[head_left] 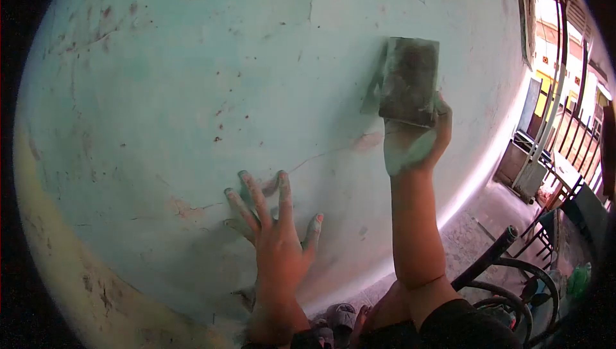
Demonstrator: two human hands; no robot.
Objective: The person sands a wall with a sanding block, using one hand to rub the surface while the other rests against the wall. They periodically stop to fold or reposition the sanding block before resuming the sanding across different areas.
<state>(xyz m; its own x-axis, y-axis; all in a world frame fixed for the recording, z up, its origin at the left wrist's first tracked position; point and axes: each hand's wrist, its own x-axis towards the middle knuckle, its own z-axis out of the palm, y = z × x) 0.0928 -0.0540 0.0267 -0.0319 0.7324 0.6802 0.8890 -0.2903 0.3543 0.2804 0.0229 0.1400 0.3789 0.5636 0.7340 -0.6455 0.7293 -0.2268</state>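
Note:
A pale green wall (192,86) with reddish specks and cracks fills most of the head view. My right hand (414,147) is raised at the right and grips a dusty dark rectangular piece that looks like sandpaper (409,79). Its broad dark face is turned toward me, and my thumb lies along its right edge. Most of my fingers are hidden behind it. Lower down, my left hand (276,224) is open with fingers spread against or very near the wall, holding nothing. Pale dust coats its fingertips.
Black curved metal tubing (507,278) stands close to my right forearm. Beyond it are a dark chair (584,211), a green object (579,279) and an opening with metal bars (577,130). My feet (340,315) are on the floor below, by the wall's base.

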